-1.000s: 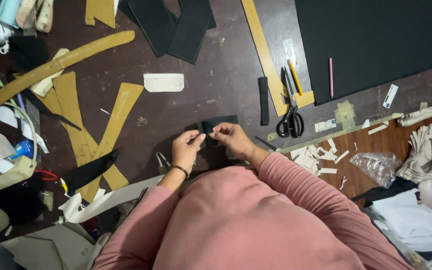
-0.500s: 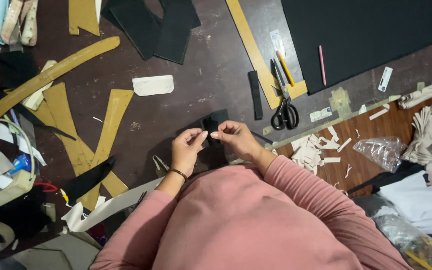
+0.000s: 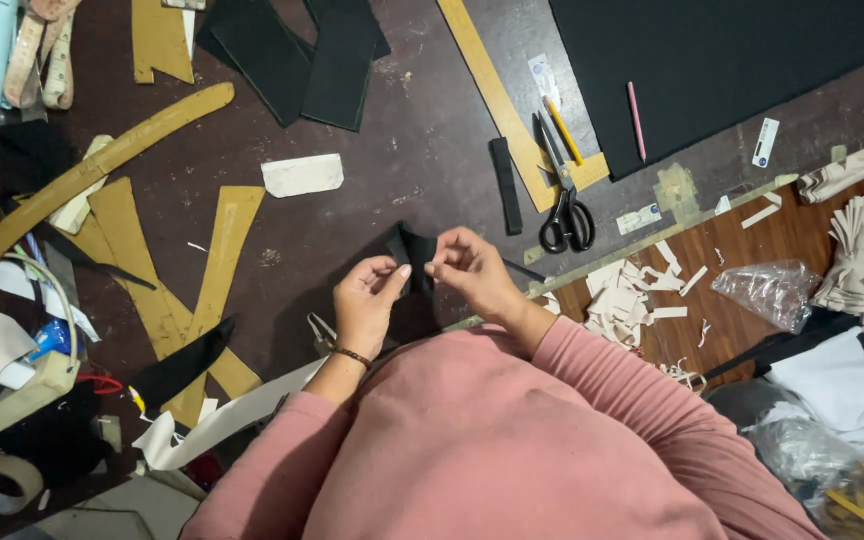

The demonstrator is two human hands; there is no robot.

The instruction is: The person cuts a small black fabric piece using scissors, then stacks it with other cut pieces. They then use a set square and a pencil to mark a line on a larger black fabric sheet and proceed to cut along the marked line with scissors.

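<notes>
**A:** Item one, the piece in hand?

**B:** A small black folded piece (image 3: 407, 252), dark fabric or leather, kind not certain. It is held just above the dark bench (image 3: 402, 150), near its front edge, close to the person's chest.

**A:** Hands?

**B:** Left hand (image 3: 364, 305): thumb and forefinger pinched narrow on the piece's lower left side, a thin band at the wrist. Right hand (image 3: 472, 275): fingertips closed on the piece's right edge. Both hands grip it, with the fold standing up between them.

**A:** Bench contents, right of the hands?

**B:** Black-handled scissors (image 3: 564, 215), lying flat, blades pointing to the far edge. Just left of them a short black strip (image 3: 505, 185). A long tan ruler-like strip (image 3: 512, 100) runs diagonally from the far edge, a yellow pencil (image 3: 563, 130) lying on it. A large black sheet (image 3: 722, 60) fills the far right corner, with a pink pencil (image 3: 636, 120) on it.

**A:** Left side?

**B:** Tan cardboard patterns (image 3: 142, 260), several, overlapping. One white offcut (image 3: 302, 175) toward the middle. Two black panels (image 3: 297, 55) at the far edge.

**A:** Front right corner?

**B:** Pale paper scraps (image 3: 632, 295), scattered along the bench's edge.
</notes>
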